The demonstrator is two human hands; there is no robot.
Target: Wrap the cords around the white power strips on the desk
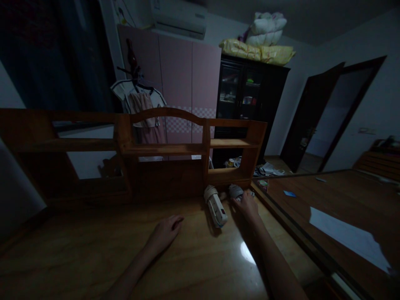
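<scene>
The white power strip (216, 210) lies on the wooden desk (93, 250), its far end wrapped in a pale coil (210, 191). Just right of the strip sits a grey bundle (235, 191), the right hand (249, 205) at it — whether gripping, I cannot tell. Left of the strip is the left hand (165, 230), half-open, fingers loosely curled — and behind the strip stands a wooden shelf unit (165, 149).

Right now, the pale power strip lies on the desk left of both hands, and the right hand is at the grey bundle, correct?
Not quite: the head view shows the pale power strip lying on the desk between the left hand and the right hand. The right hand is indeed at the grey bundle.
</scene>
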